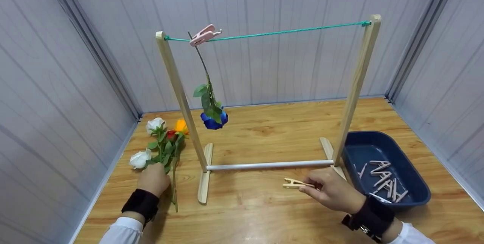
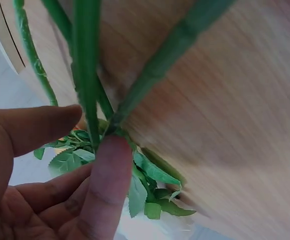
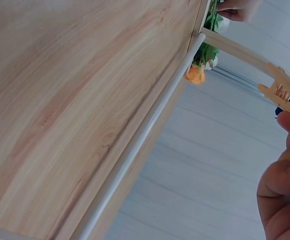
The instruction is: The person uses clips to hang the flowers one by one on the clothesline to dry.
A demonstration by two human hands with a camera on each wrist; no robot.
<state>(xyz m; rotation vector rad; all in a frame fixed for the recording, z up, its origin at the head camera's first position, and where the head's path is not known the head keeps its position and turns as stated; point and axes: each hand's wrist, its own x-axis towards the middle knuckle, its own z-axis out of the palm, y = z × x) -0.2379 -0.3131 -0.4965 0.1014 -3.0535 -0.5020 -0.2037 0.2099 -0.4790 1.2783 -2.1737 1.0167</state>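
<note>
My left hand (image 1: 153, 179) reaches in at the stems of the flowers lying on the left of the table. In the left wrist view, green stems (image 2: 87, 65) pass between its thumb and forefinger, which stand apart; the forefinger seems to touch a stem. Two white roses (image 1: 140, 159), a red rose (image 1: 171, 134) and an orange rose (image 1: 181, 126) make up the bunch. Near the stand's right foot, my right hand (image 1: 334, 191) pinches a pale yellow clothespin (image 1: 292, 184) between thumb and fingers, its jaw end pointing left.
A wooden stand (image 1: 355, 89) carries a green cord (image 1: 272, 33). From it a blue rose (image 1: 214, 119) hangs head down, clipped by a pink clothespin (image 1: 204, 36). A white rod (image 1: 268, 165) joins the feet. At right, a dark blue basin (image 1: 412, 168) holds several clothespins (image 1: 382, 177).
</note>
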